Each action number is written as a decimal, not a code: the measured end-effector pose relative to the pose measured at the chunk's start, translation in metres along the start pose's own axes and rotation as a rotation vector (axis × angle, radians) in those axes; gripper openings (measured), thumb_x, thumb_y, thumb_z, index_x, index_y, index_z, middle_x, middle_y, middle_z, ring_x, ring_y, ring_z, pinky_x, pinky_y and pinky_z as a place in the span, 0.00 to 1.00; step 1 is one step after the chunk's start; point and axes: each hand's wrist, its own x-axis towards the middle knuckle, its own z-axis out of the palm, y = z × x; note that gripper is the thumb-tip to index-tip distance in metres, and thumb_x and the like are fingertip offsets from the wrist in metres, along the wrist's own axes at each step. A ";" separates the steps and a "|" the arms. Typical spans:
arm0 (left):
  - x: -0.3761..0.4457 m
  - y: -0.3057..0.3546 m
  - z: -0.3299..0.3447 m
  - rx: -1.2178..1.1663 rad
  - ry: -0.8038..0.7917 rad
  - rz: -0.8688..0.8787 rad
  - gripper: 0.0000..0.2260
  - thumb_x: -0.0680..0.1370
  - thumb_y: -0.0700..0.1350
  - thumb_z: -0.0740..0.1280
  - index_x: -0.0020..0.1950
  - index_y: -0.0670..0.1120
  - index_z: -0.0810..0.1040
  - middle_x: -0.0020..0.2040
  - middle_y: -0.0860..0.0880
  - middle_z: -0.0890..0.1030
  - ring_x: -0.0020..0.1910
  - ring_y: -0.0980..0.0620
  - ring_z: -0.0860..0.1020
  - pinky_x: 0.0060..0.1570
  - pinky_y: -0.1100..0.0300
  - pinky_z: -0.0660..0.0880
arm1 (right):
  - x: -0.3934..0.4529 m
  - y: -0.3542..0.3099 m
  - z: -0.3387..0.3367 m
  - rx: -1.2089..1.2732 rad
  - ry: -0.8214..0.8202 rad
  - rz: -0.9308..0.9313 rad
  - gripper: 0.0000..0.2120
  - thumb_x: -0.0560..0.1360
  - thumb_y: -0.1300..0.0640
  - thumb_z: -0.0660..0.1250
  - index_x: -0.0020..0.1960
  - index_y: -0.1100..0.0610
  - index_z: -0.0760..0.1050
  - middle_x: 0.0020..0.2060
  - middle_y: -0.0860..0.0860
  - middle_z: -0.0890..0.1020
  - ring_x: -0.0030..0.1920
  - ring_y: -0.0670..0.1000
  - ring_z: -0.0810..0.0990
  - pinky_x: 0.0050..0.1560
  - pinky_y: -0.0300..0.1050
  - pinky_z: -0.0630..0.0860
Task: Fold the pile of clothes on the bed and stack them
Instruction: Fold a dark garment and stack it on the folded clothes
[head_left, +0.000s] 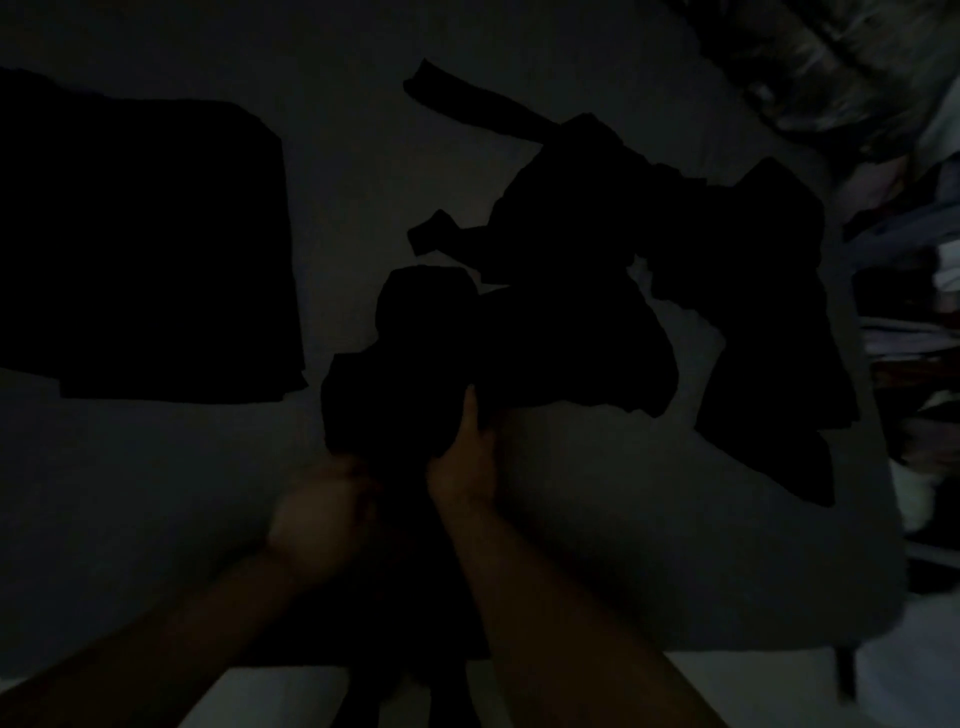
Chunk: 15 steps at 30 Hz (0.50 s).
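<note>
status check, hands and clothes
Left hand and right hand both grip a dark garment. Folded stack on their left, unfolded pile beyond. Nothing blocking; very dim.

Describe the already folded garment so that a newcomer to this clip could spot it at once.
Start from the pale bed that fills the dim view. On its far left lies the folded dark garment, apart from the dark pile of clothes that both hands reach into. Unlike that crumpled, ragged heap, it is one flat block with straight edges.
</note>
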 end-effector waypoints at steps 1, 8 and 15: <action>0.008 -0.010 0.005 -0.090 0.085 -0.105 0.18 0.79 0.51 0.59 0.66 0.46 0.73 0.63 0.43 0.76 0.60 0.44 0.76 0.53 0.58 0.71 | 0.001 0.004 0.000 -0.065 -0.010 -0.017 0.32 0.77 0.56 0.62 0.77 0.49 0.51 0.67 0.60 0.69 0.65 0.59 0.72 0.62 0.48 0.69; 0.053 -0.025 0.000 -0.848 0.192 -0.541 0.25 0.74 0.48 0.70 0.65 0.35 0.71 0.61 0.37 0.76 0.61 0.39 0.74 0.54 0.62 0.72 | -0.040 0.079 -0.013 -0.099 -0.090 -0.025 0.15 0.74 0.53 0.66 0.54 0.63 0.78 0.53 0.60 0.81 0.55 0.58 0.80 0.50 0.43 0.73; 0.026 0.001 0.038 -0.870 -0.014 -0.376 0.19 0.75 0.46 0.62 0.55 0.32 0.78 0.55 0.37 0.80 0.56 0.49 0.80 0.57 0.63 0.69 | -0.076 0.124 -0.013 0.047 -0.395 0.050 0.08 0.75 0.64 0.66 0.54 0.58 0.78 0.49 0.53 0.81 0.54 0.52 0.79 0.57 0.40 0.71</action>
